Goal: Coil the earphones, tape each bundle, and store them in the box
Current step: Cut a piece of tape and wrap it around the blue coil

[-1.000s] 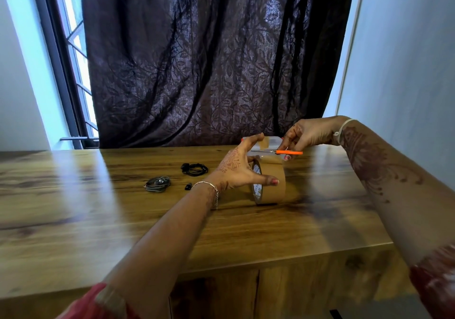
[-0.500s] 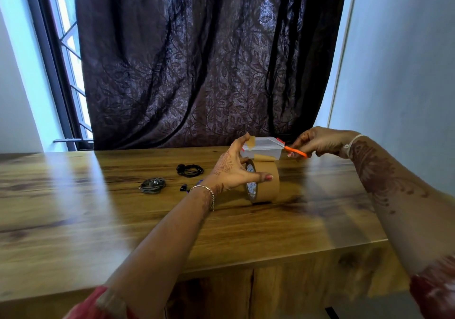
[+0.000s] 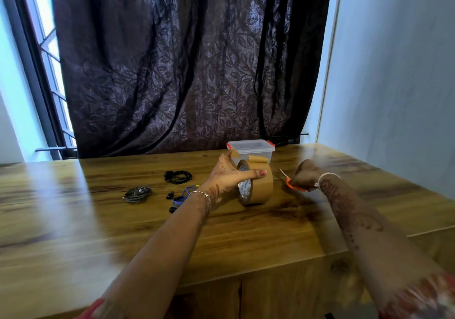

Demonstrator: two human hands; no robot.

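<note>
Wooden table [image 3: 221, 240], near edge to back:
- Left hand [image 3: 229, 173] grips the upright brown tape roll [image 3: 259, 187], thumb laid across its top; a raised fingertip carries a short tape piece [image 3: 235, 153]
- Right hand [image 3: 306, 174] just right of the roll, fingers curled tight round orange-handled scissors [image 3: 291, 183], blades apart from the roll
- Left of the wrist: loose blue earphones [image 3: 181, 195], grey coiled bundle [image 3: 137, 194], black coiled bundle [image 3: 177, 176] farther back
- Lidded clear box [image 3: 251, 148] behind the roll, dark curtain [image 3: 184, 72] beyond
</note>
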